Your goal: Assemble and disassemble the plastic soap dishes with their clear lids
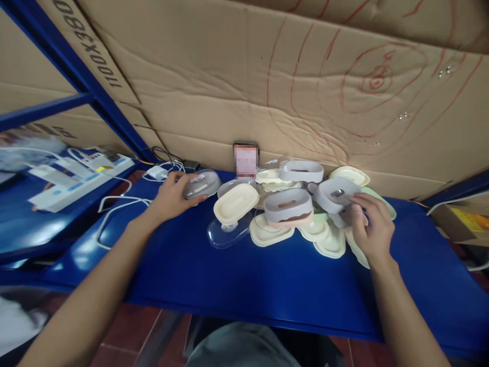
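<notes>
The left hand (171, 196) is curled over a grey soap dish (201, 184), which sits on the blue surface (248, 285) at its fingertips, long axis running left-right, apart from the pile (290, 214). The right hand (372, 229) has its fingers bent on a grey lid (336, 196) at the pile's right edge; it seems to pinch it, though blur hides the grip. Each hand is nearest its own piece.

Hands (173, 196) among soap dishes (288, 206)
</notes>
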The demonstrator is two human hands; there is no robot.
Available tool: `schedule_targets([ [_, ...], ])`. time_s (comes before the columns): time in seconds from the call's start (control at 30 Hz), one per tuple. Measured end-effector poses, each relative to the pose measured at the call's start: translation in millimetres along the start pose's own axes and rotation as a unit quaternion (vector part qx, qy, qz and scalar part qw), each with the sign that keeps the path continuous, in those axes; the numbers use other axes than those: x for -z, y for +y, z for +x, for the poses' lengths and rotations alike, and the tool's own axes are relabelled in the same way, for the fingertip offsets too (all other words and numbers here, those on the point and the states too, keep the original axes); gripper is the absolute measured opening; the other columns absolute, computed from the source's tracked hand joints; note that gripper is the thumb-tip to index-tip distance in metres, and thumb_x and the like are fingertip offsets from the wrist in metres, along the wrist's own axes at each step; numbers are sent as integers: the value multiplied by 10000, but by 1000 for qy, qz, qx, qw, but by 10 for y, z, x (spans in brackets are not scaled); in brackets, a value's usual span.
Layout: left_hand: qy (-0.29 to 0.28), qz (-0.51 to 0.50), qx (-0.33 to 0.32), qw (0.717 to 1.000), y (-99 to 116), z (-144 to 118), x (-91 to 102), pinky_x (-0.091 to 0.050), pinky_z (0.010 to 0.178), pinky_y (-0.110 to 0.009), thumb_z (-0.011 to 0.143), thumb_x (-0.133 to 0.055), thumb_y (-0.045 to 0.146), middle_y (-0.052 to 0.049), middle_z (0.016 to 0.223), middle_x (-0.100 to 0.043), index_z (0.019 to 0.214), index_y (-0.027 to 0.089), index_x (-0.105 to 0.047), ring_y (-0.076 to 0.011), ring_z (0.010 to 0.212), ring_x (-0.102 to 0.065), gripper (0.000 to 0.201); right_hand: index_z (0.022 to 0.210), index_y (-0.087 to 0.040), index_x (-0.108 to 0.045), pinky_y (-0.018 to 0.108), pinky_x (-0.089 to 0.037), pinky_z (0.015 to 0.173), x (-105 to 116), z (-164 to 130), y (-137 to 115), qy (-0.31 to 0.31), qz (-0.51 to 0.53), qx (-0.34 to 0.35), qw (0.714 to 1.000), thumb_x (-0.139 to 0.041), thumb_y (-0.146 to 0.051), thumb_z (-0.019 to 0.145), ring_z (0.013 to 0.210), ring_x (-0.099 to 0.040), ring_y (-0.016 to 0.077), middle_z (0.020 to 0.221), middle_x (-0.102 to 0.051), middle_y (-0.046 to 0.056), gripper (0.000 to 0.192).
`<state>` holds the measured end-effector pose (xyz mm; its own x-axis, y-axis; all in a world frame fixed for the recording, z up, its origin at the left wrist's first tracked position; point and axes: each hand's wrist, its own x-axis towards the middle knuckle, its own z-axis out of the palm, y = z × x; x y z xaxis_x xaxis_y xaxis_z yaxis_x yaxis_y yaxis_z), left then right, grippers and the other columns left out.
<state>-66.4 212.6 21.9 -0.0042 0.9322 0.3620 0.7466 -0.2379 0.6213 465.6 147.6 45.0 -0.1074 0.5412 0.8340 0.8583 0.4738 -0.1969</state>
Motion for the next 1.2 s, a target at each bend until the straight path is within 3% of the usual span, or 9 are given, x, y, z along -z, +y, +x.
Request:
schedule_targets([
  [0.23, 68, -162, 174, 969, 453, -429, 84, -557, 992, -475, 915, -690, 681, 28, 1244, -733, 1295, 389, -667, -286, 1111, -672, 480, 1429, -376, -639, 494, -624, 939, -141, -124, -605, -19, -18, 155, 988, -733, -207, 954, 1149, -731, 298, 1304, -728, 77, 512],
  [0.47, -244, -433, 232, 836, 1681, -1162, -282, -609, 967, -491, 843, -789, 673, -17, 1210, -776, 1226, 447, -747, -330, 1153, -723, 446, 1158, -514, -745, 483, -446, 1248, -181, -328, -1348, -59, 42, 281, 957, -917, -318, 813, 1381, -577, 221, 1321, -744, -95, 432],
  [0.53, -278, -489, 256, 786, 1848, -1249, -399, -596, 1033, -506, 869, -780, 658, -16, 1213, -782, 1224, 445, -742, -318, 1191, -726, 416, 1149, -479, -768, 459, -433, 1244, -156, -314, -1382, -84, 39, 281, 955, -914, -355, 825, 1380, -579, 219, 1302, -763, -78, 376],
  [0.63, -284, -537, 316, 729, 1877, -1267, -505, -596, 1062, -519, 850, -810, 661, -14, 1217, -790, 1227, 427, -742, -318, 1175, -747, 449, 1170, -458, -782, 395, -480, 1170, -132, -265, -1354, -95, 7, 286, 953, -861, -420, 890, 1288, -623, 198, 1235, -791, -63, 293],
  [0.7, -279, -542, 337, 718, 1843, -1243, -528, -604, 1064, -518, 850, -808, 673, -12, 1230, -791, 1253, 431, -743, -320, 1180, -749, 475, 1125, -478, -790, 361, -518, 1096, -120, -242, -1339, -63, 16, 290, 955, -838, -406, 905, 1201, -654, 184, 1150, -801, -77, 236],
  [0.83, -247, -531, 340, 736, 1824, -1180, -492, -622, 1051, -544, 936, -662, 731, -4, 1239, -790, 1359, 484, -709, -326, 1255, -721, 492, 992, -485, -800, 310, -563, 765, -25, -182, -1255, -14, 27, 255, 966, -828, -264, 875, 850, -686, 157, 837, -743, -89, 252],
  [0.93, -198, -504, 332, 772, 1838, -1133, -425, -639, 1010, -571, 952, -562, 790, 2, 1256, -785, 1441, 514, -647, -346, 1285, -708, 567, 1098, -448, -773, 304, -470, 580, 92, -67, -974, -17, -17, 221, 975, -705, -246, 949, 636, -613, 131, 711, -637, -75, 260],
  [1.03, -164, -486, 305, 802, 1849, -1083, -362, -635, 1009, -573, 944, -550, 810, -13, 1280, -778, 1521, 507, -574, -362, 1313, -689, 652, 1276, -356, -711, 365, -491, 685, 130, 95, -524, 52, -60, 150, 986, -641, -284, 988, 755, -648, 196, 869, -663, 1, 305],
  [1.2, -173, -525, 296, 779, 1889, -1026, -393, -605, 1069, -543, 915, -702, 729, -31, 1412, -723, 1538, 451, -561, -370, 1387, -635, 697, 1240, -244, -740, 463, -478, 889, -66, 383, 40, 55, -171, 15, 984, -687, -341, 1014, 950, -672, 288, 1062, -768, 94, 252],
])
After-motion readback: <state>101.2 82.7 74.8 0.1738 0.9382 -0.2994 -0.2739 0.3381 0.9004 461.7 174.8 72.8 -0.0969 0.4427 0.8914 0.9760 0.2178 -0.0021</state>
